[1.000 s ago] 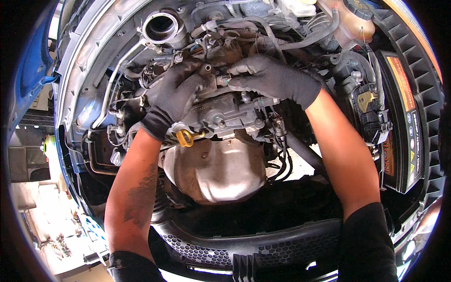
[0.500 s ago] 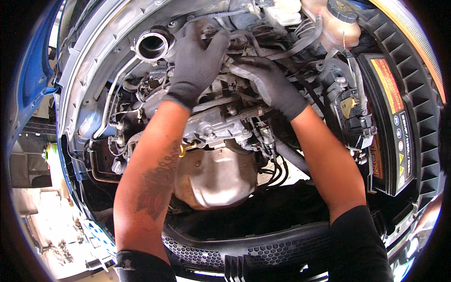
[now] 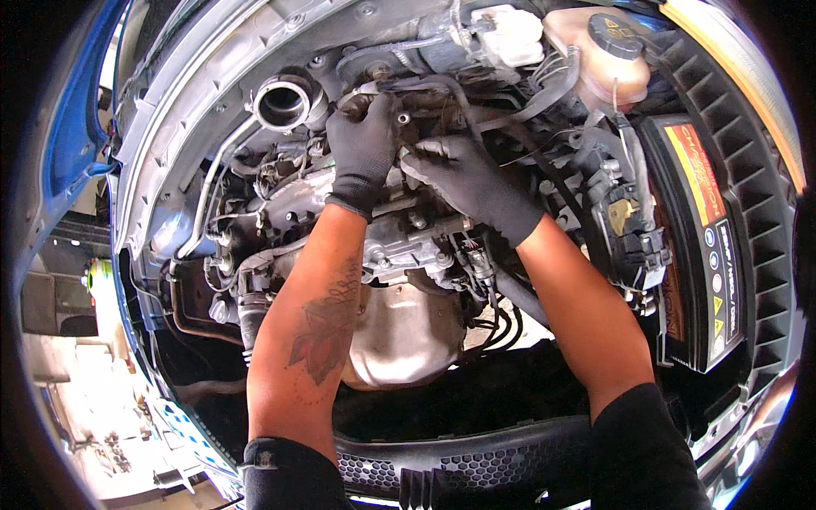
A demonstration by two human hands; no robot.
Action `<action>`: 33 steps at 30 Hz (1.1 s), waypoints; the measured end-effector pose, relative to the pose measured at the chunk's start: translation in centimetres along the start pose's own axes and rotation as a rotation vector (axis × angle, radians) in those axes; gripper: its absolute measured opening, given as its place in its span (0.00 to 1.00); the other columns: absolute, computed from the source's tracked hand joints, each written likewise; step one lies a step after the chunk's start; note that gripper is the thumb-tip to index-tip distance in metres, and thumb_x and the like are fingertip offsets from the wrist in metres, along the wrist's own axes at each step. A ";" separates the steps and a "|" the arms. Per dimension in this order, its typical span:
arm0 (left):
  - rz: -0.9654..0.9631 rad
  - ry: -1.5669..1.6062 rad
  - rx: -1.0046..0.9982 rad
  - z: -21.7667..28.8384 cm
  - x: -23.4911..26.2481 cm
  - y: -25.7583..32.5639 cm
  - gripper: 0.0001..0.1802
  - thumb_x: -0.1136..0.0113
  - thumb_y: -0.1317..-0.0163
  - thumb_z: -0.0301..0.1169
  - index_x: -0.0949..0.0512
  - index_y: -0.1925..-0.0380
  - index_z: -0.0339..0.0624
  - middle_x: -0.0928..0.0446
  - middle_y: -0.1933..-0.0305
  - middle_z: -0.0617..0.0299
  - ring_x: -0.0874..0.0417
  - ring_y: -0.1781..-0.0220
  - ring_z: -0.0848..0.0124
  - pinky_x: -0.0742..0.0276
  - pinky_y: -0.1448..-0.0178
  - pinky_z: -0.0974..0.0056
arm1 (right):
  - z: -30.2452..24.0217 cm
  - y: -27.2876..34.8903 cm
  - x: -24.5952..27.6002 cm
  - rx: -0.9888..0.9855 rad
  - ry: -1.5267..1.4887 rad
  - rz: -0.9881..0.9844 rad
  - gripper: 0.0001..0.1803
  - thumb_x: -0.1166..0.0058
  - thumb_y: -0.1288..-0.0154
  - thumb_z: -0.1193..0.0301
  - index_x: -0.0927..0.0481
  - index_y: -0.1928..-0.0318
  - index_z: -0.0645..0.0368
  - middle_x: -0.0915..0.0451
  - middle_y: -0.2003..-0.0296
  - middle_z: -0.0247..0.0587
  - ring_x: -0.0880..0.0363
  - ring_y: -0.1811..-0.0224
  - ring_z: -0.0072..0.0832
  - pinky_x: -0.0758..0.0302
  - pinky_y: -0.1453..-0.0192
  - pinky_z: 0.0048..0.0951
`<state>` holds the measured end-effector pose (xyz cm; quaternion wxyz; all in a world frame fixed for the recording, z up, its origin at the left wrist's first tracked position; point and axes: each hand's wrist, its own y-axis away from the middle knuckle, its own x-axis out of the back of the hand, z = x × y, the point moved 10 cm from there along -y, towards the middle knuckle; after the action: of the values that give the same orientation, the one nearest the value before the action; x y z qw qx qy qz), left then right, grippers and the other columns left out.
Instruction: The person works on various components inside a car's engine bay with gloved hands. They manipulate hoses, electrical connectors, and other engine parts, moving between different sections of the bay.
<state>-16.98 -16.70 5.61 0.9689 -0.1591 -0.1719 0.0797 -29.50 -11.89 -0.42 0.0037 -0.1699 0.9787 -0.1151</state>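
Both my hands wear dark gloves and work over the back of a car engine [image 3: 399, 255]. My left hand [image 3: 364, 144] is closed, its fingers curled down beside a grey hose fitting [image 3: 365, 87]; what lies inside the curl is hidden. Just right of its knuckles a small round metal end [image 3: 404, 118] sticks up. My right hand [image 3: 476, 174] reaches in from the right, thumb and fingers drawn together close to the left hand. Whatever its fingertips pinch is too small to name. Left of my left hand stands an open round metal pipe [image 3: 283, 104].
A large battery [image 3: 705, 255] stands on the right, with a coolant tank [image 3: 595, 59] behind it. A white reservoir [image 3: 510, 36] sits at the back. In front are a metal heat shield [image 3: 404, 336] and a honeycomb grille [image 3: 501, 459]. Black hoses and wires surround the engine.
My left hand has shifted slightly right and nearer, and its fingers are now more curled. The right hand has come slightly nearer. The whole view has shifted a little.
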 end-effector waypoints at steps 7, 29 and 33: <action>-0.037 0.010 0.039 -1.8 0.1 -0.1 0.11 0.46 0.30 0.29 0.16 0.64 0.34 0.19 0.70 0.66 0.25 0.72 0.79 0.28 0.67 0.71 | 1.5 -0.2 -0.9 -0.092 -0.031 0.028 0.14 0.39 0.32 0.62 0.14 0.56 0.61 0.12 0.63 0.42 0.16 0.61 0.27 0.23 0.51 0.32; 0.129 0.010 0.026 -1.2 0.6 -0.3 0.17 0.41 0.36 0.34 0.18 0.70 0.27 0.18 0.76 0.57 0.22 0.74 0.75 0.25 0.64 0.64 | -0.8 0.9 1.0 -0.080 0.178 0.322 0.18 0.46 0.30 0.61 0.16 0.66 0.65 0.18 0.73 0.56 0.16 0.70 0.47 0.24 0.63 0.44; 0.126 -0.086 0.032 -1.0 0.5 -0.2 0.16 0.41 0.39 0.34 0.17 0.70 0.27 0.16 0.75 0.52 0.17 0.72 0.70 0.23 0.60 0.61 | -0.6 0.7 1.0 -0.070 0.205 0.334 0.19 0.46 0.31 0.60 0.16 0.68 0.65 0.18 0.72 0.59 0.16 0.65 0.54 0.24 0.61 0.48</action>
<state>-16.16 -17.05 4.92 0.9562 -0.1504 -0.2015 0.1497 -30.65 -11.47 0.04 -0.0831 0.0072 0.9919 -0.0955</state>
